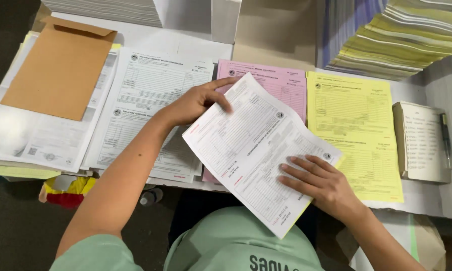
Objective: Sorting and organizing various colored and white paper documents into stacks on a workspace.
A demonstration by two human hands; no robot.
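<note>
Left hand (198,103) pinches top edge of white printed form (258,150). Right hand (319,183) lies flat, fingers spread, on its lower part, above pink form (281,83) and yellow form (359,125).

white table (427,195), dark floor (15,236)

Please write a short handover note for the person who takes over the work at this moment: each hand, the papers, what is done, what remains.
Left hand: fingers on the top edge of the white form sheet, held tilted.
Right hand: flat on its lower part; a yellow edge shows beneath.
On the table: white forms pile, pink forms pile, yellow forms pile, brown envelope, notepad with pen.
Done: held sheets are off the piles.
Left: they are not yet set down.
</note>
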